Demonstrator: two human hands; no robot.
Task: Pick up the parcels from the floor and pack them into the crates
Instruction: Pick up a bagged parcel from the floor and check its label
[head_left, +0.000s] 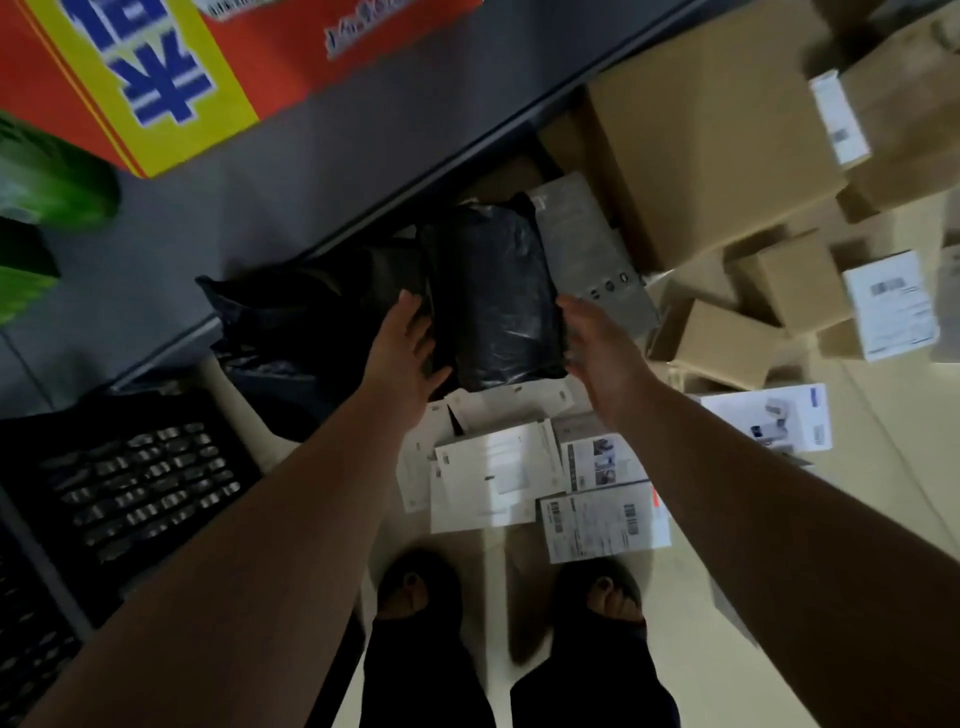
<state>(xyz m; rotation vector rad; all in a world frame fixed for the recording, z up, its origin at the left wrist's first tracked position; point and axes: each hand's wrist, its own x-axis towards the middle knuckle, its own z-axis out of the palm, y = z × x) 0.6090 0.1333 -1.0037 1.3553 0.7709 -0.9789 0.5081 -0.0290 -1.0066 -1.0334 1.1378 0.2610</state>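
Note:
A black plastic-wrapped parcel (493, 296) lies on the floor pile ahead of me. My left hand (408, 353) is at its left edge, fingers straight, thumb near its lower corner. My right hand (597, 348) is at its right edge, fingers straight and spread. Whether either palm touches the wrap is unclear. A black slotted crate (130, 478) stands at the lower left by my left forearm. Several flat white parcels (493, 473) with labels lie on the floor just in front of my feet.
A grey shelf (291, 156) runs diagonally above, carrying an orange and yellow carton (135, 78). Brown cardboard boxes (711, 145) fill the upper right. A grey box (592, 249) leans beside the black parcel. More black bags (291, 332) lie left of it. My feet (509, 597) stand below.

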